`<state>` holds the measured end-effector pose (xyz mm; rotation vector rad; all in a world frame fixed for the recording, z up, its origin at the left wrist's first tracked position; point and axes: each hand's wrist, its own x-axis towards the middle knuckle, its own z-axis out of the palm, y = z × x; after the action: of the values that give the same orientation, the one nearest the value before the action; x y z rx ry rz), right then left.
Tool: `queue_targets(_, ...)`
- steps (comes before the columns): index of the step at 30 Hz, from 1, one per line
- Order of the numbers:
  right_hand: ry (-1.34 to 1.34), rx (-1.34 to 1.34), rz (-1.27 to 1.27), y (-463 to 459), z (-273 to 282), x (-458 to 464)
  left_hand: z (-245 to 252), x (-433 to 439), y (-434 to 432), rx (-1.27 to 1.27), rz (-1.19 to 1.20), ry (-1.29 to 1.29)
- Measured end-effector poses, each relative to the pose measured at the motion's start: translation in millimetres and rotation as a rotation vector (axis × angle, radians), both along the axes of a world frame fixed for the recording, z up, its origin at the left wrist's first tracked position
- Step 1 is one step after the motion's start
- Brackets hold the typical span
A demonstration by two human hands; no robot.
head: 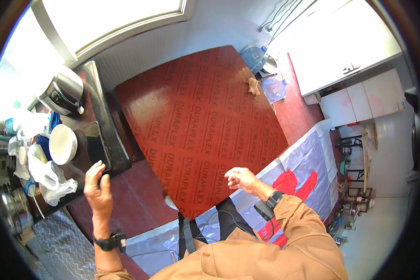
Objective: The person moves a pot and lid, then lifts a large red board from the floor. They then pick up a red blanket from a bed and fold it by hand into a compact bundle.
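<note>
In front of me lies a large glossy red film-faced panel (210,140), printed all over with the maker's name Duraplex. My left hand (100,194) is raised to the left of the panel, near the edge of a black-topped counter, with thumb and fingers apart and nothing in it. Over the panel's near right edge hovers my right hand (239,179). Its fingers are loosely curled and I see nothing held; the palm is hidden. A crumpled tan cloth or sponge (253,86) rests on the panel near its far right edge.
A white bowl (62,144), a dark flat tablet or phone (97,147), an electric pot (63,91) and plastic bags (49,175) crowd the counter at left. Clear plastic bottles (275,89) stand right of the panel. A plastic sheet (308,154) with red shapes spreads at near right.
</note>
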<state>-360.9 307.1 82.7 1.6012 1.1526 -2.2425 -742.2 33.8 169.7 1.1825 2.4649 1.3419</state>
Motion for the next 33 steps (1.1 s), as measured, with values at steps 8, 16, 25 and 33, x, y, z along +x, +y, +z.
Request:
queue_targets(8,0.131,0.133,-0.106,156,-63,22,-68,2,65,-0.404,0.167,0.347)
queue_targets(16,-0.027,0.482,-0.130,329,-156,21,-121,-9,79,-0.658,0.582,0.789)
queue_targets(25,-0.176,1.360,0.274,475,-247,-7,-115,-2,78,-0.731,0.541,0.817)
queue_targets(33,-0.370,1.299,0.508,525,-289,-38,-102,6,88,-0.731,0.563,0.726)
